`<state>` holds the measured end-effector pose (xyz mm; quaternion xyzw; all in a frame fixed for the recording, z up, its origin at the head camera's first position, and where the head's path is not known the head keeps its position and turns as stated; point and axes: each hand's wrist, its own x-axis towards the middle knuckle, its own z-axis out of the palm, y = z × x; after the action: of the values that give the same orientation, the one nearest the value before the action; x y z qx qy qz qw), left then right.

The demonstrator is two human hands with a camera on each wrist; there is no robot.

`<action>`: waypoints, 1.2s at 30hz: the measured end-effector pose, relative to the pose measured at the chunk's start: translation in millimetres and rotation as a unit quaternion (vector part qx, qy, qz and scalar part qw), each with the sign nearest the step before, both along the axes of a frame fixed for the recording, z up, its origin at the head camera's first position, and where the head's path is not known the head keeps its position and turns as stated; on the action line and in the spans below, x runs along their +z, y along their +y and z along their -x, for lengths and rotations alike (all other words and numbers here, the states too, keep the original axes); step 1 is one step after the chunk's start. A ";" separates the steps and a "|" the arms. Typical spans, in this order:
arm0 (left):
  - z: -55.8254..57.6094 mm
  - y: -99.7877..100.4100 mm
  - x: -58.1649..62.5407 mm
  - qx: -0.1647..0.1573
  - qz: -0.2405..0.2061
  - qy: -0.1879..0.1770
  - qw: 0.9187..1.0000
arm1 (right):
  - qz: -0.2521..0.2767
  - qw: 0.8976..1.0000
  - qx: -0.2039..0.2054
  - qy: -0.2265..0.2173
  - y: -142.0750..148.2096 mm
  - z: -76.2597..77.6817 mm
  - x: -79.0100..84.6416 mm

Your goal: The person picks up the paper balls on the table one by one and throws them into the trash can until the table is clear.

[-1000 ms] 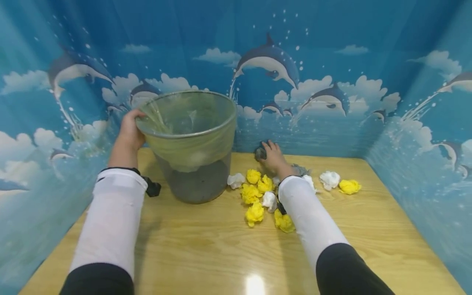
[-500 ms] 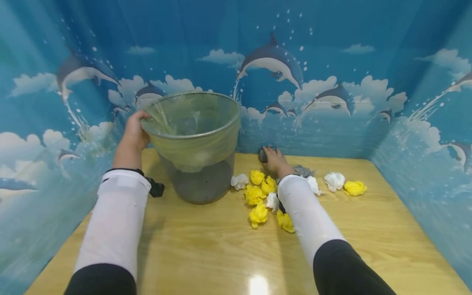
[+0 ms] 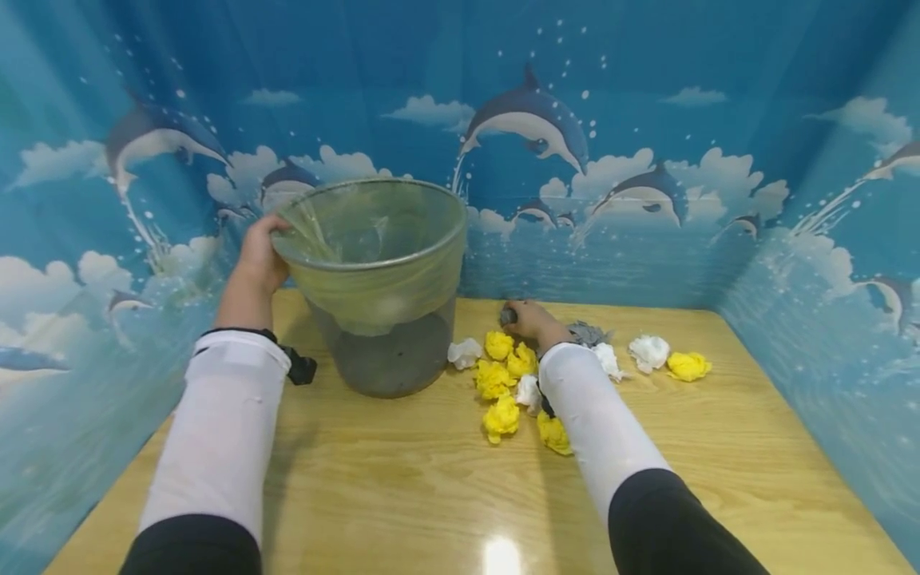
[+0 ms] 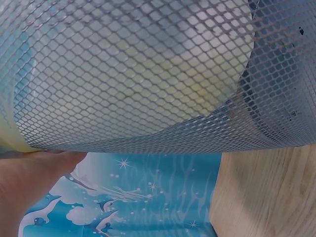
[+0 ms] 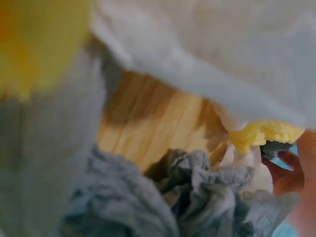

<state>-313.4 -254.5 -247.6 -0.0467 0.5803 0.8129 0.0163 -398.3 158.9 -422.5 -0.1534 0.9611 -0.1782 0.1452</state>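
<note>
My left hand (image 3: 260, 257) grips the rim of a grey mesh wastebasket (image 3: 388, 359), thumb at the rim. A translucent yellow-green bag (image 3: 359, 299) lines the basket and folds down over its outside. In the left wrist view the mesh wall (image 4: 148, 98) fills the upper part, with the hand at lower left. At the back of the table, my right hand (image 3: 535, 321) holds a dark grey crumpled paper ball (image 3: 508, 316) in curled fingers. That ball shows partly in the right wrist view, behind a yellow crumpled paper ball (image 5: 266, 133).
Several yellow paper balls (image 3: 493, 379) and white paper balls (image 3: 465, 353) lie between the basket and my right forearm. Grey crumpled paper (image 3: 589, 334) lies just right of the hand. Farther right are a white ball (image 3: 649, 353) and a yellow one (image 3: 688, 366). A dolphin-print curtain (image 3: 647, 255) borders the wooden table.
My right hand's fingers have gone from spread over the dark grey paper ball to curled round it, and the hand has come slightly nearer. The left hand keeps its grip on the basket.
</note>
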 end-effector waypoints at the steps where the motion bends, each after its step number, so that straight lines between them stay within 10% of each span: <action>1: -0.5 -0.9 0.0 0.001 -0.007 -0.001 1.000 | 0.001 1.000 0.002 0.003 -0.5 -0.3 -0.2; 36: -3.3 0.2 0.4 -0.006 -0.012 0.004 1.000 | 0.063 0.997 -0.039 0.036 11.6 -13.1 -4.4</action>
<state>-310.0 -254.3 -247.1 -0.0397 0.5709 0.8198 0.0200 -385.2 170.6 -427.0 -0.1313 0.9577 -0.2383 0.0936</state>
